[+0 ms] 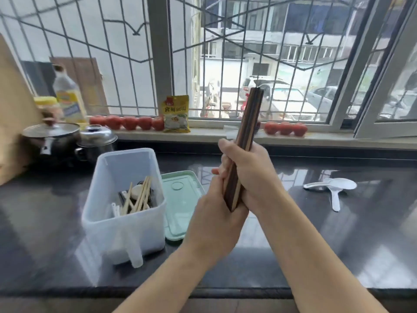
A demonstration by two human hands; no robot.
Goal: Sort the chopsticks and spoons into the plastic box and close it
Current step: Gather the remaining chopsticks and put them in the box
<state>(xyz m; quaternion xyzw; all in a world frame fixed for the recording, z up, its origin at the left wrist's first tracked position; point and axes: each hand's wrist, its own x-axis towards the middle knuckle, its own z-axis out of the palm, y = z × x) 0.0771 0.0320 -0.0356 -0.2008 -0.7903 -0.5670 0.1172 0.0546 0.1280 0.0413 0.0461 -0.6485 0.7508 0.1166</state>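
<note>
Home kitchen: pots (52, 138), oil bottle (68, 98), dark counter (316, 233).

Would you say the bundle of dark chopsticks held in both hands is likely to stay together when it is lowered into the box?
Probably only while gripped. The dark chopsticks look stiff and smooth, so single sticks may slide apart once the left hand and right hand loosen. The plastic box looks tall and light, so it might tip if nudged.

The dark countertop (338, 222) is glossy, stone-like, mirroring the window. The translucent white plastic box (126, 222) looks frosted and smooth; its pale green plastic lid (180, 199) is matt. The bundled dark brown wooden chopsticks (248, 123) look lacquered. Two steel pots (74, 141) shine; the white plastic spoons (334, 188) are smooth.
</note>
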